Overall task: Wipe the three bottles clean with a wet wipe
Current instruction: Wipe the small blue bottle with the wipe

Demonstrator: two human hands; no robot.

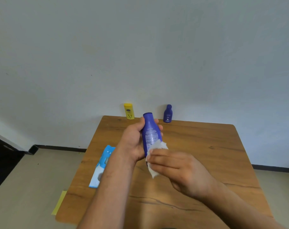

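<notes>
Three bottles, one wipe, one pack. A blue wipes pack (100, 166) lies left of the left hand (133, 141), partly behind the forearm; a yellow bottle (129, 111) stands beyond it. That hand grips the large blue bottle (150, 131), its base covered by the wet wipe (158, 145) the right hand (181, 169) pinches. A small blue bottle (167, 114) stands beyond, on the wooden table (206, 154) against a white wall.

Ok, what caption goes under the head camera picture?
Left hand holds the big blue bottle while the right hand holds a wet wipe against it.
</notes>
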